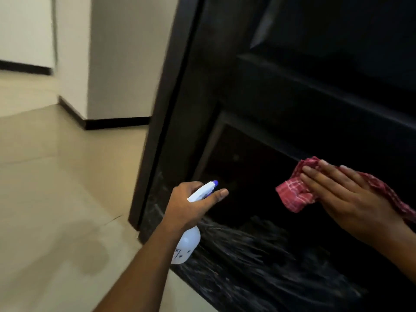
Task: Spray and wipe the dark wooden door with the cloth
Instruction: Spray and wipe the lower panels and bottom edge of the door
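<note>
Just then, held the spray bottle (188,244) in the left grip (191,206), curled round its neck, nozzle (215,183) aimed at the dark door's recessed panel (247,167) just ahead. Pressed the red checked cloth (295,194) against that panel under the flat, straight-fingered right grip (346,199), right of the nozzle.

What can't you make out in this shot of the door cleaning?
Head view only:
Spray bottle: its print is too small and blurred; the left hand covers its trigger.
Cloth: partly under the right hand, and cut by the right edge.
Door: top and right side cut off; too dark to show wetness.
</note>
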